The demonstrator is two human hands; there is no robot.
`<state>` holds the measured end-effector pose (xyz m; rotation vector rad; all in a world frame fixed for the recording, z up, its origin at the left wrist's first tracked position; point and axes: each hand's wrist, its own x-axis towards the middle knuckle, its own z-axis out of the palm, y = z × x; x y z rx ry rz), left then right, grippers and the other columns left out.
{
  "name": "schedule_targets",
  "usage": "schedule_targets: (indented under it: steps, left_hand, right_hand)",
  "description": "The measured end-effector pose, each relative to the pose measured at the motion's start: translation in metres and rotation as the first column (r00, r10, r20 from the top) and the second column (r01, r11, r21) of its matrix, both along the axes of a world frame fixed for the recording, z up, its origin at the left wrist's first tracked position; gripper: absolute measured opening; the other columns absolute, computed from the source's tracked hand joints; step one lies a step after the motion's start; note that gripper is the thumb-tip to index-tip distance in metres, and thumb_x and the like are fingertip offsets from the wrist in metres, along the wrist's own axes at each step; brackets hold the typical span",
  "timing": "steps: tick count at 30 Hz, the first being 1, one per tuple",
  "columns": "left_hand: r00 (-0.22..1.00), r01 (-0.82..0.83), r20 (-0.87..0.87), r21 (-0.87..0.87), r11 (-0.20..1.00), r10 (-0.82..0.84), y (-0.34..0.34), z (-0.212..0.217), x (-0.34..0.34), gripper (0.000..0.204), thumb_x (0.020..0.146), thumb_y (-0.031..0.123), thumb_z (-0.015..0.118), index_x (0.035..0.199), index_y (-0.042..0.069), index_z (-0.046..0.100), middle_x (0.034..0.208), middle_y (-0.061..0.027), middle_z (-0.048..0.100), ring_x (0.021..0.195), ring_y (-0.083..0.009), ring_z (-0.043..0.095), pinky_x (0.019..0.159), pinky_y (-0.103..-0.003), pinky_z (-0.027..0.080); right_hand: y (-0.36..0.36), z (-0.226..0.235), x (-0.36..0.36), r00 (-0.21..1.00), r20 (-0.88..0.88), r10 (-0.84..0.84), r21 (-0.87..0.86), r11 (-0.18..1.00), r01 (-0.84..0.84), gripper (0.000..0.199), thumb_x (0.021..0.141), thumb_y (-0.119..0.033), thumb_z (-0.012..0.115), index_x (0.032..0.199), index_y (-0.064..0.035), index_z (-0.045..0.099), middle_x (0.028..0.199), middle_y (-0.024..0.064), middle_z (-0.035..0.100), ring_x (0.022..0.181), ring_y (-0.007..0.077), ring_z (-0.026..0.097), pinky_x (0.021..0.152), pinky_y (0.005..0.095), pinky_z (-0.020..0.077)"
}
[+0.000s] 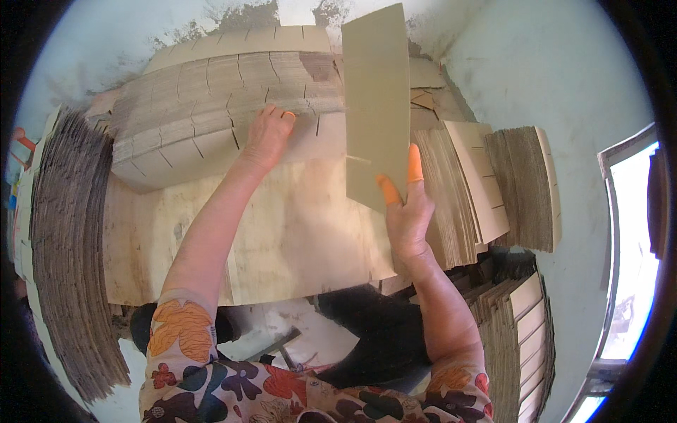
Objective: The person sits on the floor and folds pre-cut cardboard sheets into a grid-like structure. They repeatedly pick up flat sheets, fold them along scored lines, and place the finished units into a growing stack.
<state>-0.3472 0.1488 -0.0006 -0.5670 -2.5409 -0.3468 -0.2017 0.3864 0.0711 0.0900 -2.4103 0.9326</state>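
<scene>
My right hand (411,218) holds a plain tan cardboard sheet (377,99) upright by its lower right part. Its thumb lies on the sheet's face and a finger runs along the edge, both in orange finger covers. My left hand (270,134) is closed, an orange cover on one finger, at the upper edge of the front sheet of a long row of slotted cardboard sheets (204,144). Whatever its fingertips pinch is hidden. The row stands packed on edge at the back of a wooden board (282,218).
A tall cardboard stack (70,240) rises along the left. More slotted sheets (479,183) and another bundle (525,187) stand right of the board, with further stacks (515,331) below them. Walls close in behind, and a bright window (627,254) is at far right.
</scene>
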Motion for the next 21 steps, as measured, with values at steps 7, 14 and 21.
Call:
schedule_targets:
  steps: [7,14,21]
  left_hand:
    - [0.994,0.109,-0.006,0.022,0.994,-0.108,-0.005,0.009,0.020,0.009,0.070,0.010,0.067,0.074,0.004,0.061,0.082,-0.0099,0.064,0.084,-0.0255,0.057,0.075,-0.037,0.046]
    - [0.999,0.041,-0.020,-0.050,0.998,-0.042,-0.003,0.020,0.018,0.011,0.073,0.011,0.065,0.082,0.004,0.064,0.080,-0.0097,0.061,0.077,-0.0262,0.055,0.074,-0.037,0.046]
    - [0.973,0.188,-0.129,-0.042,0.981,-0.192,-0.008,0.020,0.015,0.024,0.077,0.010,0.065,0.101,0.006,0.064,0.075,-0.0093,0.061,0.078,-0.0262,0.055,0.074,-0.035,0.047]
  right_hand:
    - [-0.004,0.004,0.007,0.998,-0.036,0.045,0.025,0.999,-0.044,0.072,0.084,-0.006,0.067,0.145,-0.0122,0.029,0.075,0.0166,0.063,0.054,0.0267,0.055,0.053,0.0309,0.0482]
    - [-0.003,0.006,0.007,0.996,-0.070,0.051,0.020,0.999,-0.049,0.070,0.084,-0.006,0.067,0.144,-0.0103,0.031,0.083,0.0158,0.066,0.061,0.0281,0.062,0.055,0.0331,0.0503]
    - [0.000,0.006,0.009,0.999,-0.022,0.030,0.029,0.999,-0.030,0.071,0.084,-0.008,0.067,0.144,-0.0102,0.030,0.082,0.0179,0.066,0.063,0.0309,0.063,0.056,0.0349,0.0506]
